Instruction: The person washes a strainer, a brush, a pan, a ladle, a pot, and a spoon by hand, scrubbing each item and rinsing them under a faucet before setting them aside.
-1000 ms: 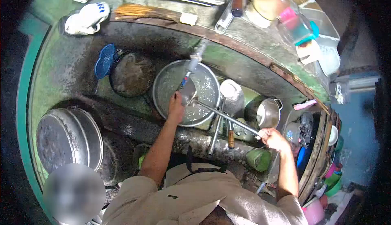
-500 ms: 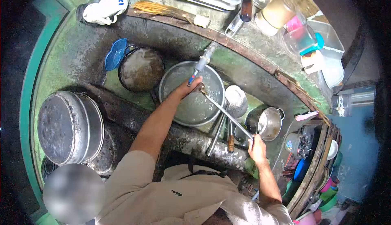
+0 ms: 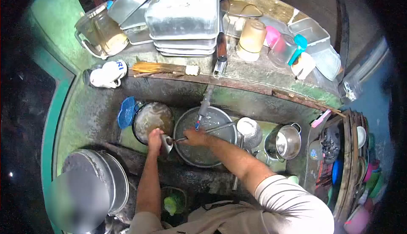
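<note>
My left hand (image 3: pixel 154 139) is closed on the bowl of a metal ladle (image 3: pixel 167 144) at the left rim of a big round metal basin (image 3: pixel 220 117) that holds water. Just to the right, my right hand (image 3: pixel 196 137) grips the ladle's handle close to the bowl. The ladle sits between the basin and a dark pan (image 3: pixel 152 117) of murky water. A tap (image 3: pixel 203 107) hangs over the basin. A second long metal handle (image 3: pixel 220 127) lies across the basin behind my right hand.
A blue lid (image 3: pixel 126 112) leans by the dark pan. To the right are a perforated skimmer (image 3: pixel 249 132) and a small steel pot (image 3: pixel 288 141). Large pots (image 3: pixel 112 179) stand at lower left. On the ledge are stacked trays (image 3: pixel 182 18), a jug (image 3: pixel 101 29), cups (image 3: pixel 252 37) and a broom (image 3: pixel 163 68).
The ladle has moved from under the tap to the basin's left rim. My right hand slid from the handle's far end to near the bowl. My left hand shifted left onto the bowl.
</note>
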A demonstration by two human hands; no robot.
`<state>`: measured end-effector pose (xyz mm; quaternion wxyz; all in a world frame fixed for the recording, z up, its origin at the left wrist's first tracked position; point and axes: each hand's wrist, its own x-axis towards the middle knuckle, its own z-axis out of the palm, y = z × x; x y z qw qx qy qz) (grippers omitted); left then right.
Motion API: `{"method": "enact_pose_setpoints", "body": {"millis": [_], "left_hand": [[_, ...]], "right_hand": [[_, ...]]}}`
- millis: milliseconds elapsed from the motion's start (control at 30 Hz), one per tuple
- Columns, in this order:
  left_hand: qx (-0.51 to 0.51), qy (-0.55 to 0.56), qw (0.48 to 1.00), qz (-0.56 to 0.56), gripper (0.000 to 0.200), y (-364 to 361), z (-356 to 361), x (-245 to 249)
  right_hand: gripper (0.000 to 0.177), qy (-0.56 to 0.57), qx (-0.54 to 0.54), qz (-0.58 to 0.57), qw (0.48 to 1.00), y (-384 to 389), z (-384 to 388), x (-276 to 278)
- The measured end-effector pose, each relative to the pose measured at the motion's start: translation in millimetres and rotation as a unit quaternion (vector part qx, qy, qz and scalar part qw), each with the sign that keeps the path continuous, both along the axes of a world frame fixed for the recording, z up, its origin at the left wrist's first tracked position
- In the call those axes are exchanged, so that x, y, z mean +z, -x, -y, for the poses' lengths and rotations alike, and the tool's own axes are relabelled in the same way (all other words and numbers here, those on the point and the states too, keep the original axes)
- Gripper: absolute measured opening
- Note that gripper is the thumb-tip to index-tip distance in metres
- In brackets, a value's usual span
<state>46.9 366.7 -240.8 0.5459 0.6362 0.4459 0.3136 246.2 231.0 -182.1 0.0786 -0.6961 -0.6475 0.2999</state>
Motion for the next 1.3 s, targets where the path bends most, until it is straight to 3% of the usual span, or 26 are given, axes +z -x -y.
{"method": "enact_pose_setpoints", "body": {"millis": [33, 100, 200, 300, 333, 400, 500, 567, 633, 700, 767, 833, 867, 900, 1000, 1100, 1233, 1300], "left_hand": [[0.023, -0.035, 0.999, -0.003, 0.029, 13.0, -14.7, -16.2], [0.045, -0.025, 0.997, 0.049, 0.028, 27.9, -18.1, 12.7], [0.074, 0.103, 0.988, 0.084, 0.022, 52.8, -25.2, 18.9], [-0.014, 0.014, 0.996, 0.09, 0.02, 32.7, 6.3, -2.5], [-0.025, 0.032, 0.997, 0.062, 0.021, 18.2, 19.3, -2.0], [0.007, 0.119, 0.98, 0.161, 0.026, -16.9, 57.2, 13.5], [0.021, 0.171, 0.966, 0.191, 0.023, -65.1, 76.1, -25.7], [-0.034, 0.218, 0.967, 0.129, 0.025, -91.9, 88.1, -2.4], [0.019, 0.232, 0.971, 0.062, 0.025, -130.3, 90.7, -29.3], [0.054, 0.092, 0.994, -0.004, 0.027, -164.7, 98.5, -47.3], [0.019, 0.088, 0.996, 0.021, 0.029, -175.0, 109.1, -51.4], [-0.012, 0.086, 0.995, 0.046, 0.031, -172.4, 123.6, -45.8], [-0.004, 0.005, 0.994, -0.112, 0.031, -162.7, 134.0, -34.0], [0.004, -0.076, 0.961, -0.267, 0.031, -151.4, 144.1, -22.8], [0.036, -0.115, 0.955, -0.272, 0.028, -108.7, 170.9, -31.1], [0.023, -0.162, 0.966, -0.202, 0.024, -68.0, 192.9, -43.9], [-0.012, -0.155, 0.972, -0.174, 0.023, -27.3, 211.8, -41.4], [-0.016, -0.163, 0.977, -0.136, 0.022, -11.0, 213.5, -55.3]], "right_hand": [[0.042, -0.005, -0.004, 0.0, 1.0, -3.2, 1.1, 3.5], [0.043, 0.009, 0.014, 0.119, 0.993, -24.2, 24.8, 4.5], [0.039, 0.04, -0.024, 0.084, 0.995, -74.4, 100.4, 0.0], [0.034, 0.082, -0.019, 0.058, 0.995, -79.9, 191.7, 35.7], [0.033, 0.06, -0.034, 0.063, 0.996, -77.8, 222.5, 41.1], [0.034, 0.001, -0.087, 0.075, 0.993, -69.5, 284.1, 48.8], [0.037, -0.103, -0.221, 0.05, 0.969, -58.4, 371.8, 42.0], [0.035, -0.173, -0.308, 0.012, 0.935, -43.6, 407.8, 52.2], [0.037, -0.263, -0.386, -0.006, 0.884, -29.0, 424.4, 56.9], [0.033, -0.271, -0.437, -0.056, 0.856, -16.4, 412.6, 83.2], [0.017, -0.347, -0.466, -0.091, 0.809, -16.0, 383.5, 109.8], [0.018, -0.353, -0.474, -0.157, 0.791, -23.3, 342.9, 145.8], [0.021, -0.369, -0.463, -0.205, 0.779, -31.7, 319.1, 162.6], [0.024, -0.389, -0.444, -0.211, 0.779, -39.4, 294.8, 183.0], [0.033, -0.439, -0.395, -0.181, 0.786, -65.3, 217.0, 239.8], [0.04, -0.553, -0.345, -0.062, 0.756, -101.5, 127.4, 271.2], [0.035, -0.441, -0.436, -0.069, 0.781, -141.3, 27.0, 290.7], [0.035, -0.464, -0.436, -0.049, 0.769, -166.4, -17.6, 275.5]]}}
